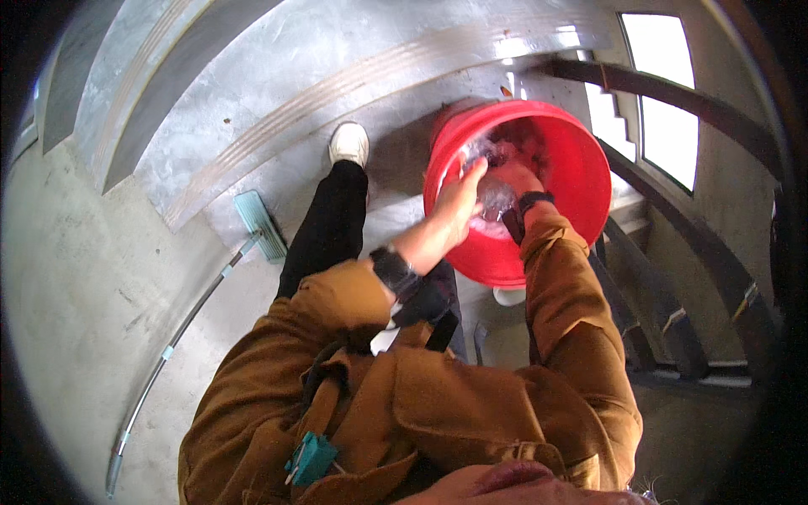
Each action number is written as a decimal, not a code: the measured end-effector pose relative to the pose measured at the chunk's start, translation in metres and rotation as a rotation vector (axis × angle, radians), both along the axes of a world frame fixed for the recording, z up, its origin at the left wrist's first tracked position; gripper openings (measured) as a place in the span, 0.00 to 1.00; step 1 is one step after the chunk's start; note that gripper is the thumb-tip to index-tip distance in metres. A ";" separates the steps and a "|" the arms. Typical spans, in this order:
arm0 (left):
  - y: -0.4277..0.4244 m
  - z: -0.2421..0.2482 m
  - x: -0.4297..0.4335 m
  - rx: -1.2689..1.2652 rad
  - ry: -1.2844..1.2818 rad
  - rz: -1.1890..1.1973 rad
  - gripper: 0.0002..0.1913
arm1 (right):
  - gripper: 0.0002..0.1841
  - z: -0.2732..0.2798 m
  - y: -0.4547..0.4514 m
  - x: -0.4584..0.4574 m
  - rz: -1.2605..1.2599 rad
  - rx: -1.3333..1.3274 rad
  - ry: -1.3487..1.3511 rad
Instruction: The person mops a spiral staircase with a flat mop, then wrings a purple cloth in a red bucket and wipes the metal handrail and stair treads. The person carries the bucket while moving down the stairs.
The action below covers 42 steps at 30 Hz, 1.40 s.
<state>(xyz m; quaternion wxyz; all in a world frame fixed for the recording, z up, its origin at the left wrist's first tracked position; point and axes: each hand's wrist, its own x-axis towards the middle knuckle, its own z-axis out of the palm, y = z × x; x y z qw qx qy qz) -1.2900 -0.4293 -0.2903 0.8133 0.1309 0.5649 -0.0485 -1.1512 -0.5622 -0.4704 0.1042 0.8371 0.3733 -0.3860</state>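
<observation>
In front of me a red plastic bucket [577, 189] is tilted with its mouth towards me. Water [495, 199] glints and splashes inside it. My right hand [514, 175] reaches deep into the bucket, its fingers blurred and partly hidden by the water. My left hand [459, 197] is at the left side of the mouth, thumb raised, its fingertips hidden inside. Whether either hand grips something in there cannot be made out. Dark bands circle both wrists, below rolled brown sleeves [555, 278].
A flat mop with a turquoise head [260, 226] leans on the left, its long pole [169, 350] running down the floor. Grey stair steps [303, 76] with grooved edges rise ahead. Dark railing bars [688, 252] stand at right. My white shoe [349, 144] is beside the bucket.
</observation>
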 end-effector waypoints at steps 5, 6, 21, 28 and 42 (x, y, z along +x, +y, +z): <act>-0.002 0.002 -0.013 0.153 0.031 -0.127 0.35 | 0.27 -0.050 -0.013 -0.008 -0.016 -0.263 0.374; -0.002 0.003 -0.012 0.149 0.022 -0.086 0.34 | 0.25 -0.041 -0.013 -0.011 -0.080 -0.279 0.499; -0.017 0.015 -0.010 -0.265 -0.399 -0.203 0.18 | 0.18 0.330 0.021 -0.058 -0.400 0.607 0.682; -0.050 -0.035 -0.011 -0.301 -0.682 0.109 0.16 | 0.14 0.254 0.043 -0.081 -0.580 0.888 0.129; 0.000 -0.006 -0.001 0.050 0.056 0.056 0.27 | 0.26 0.096 0.027 0.030 -0.251 0.154 -0.174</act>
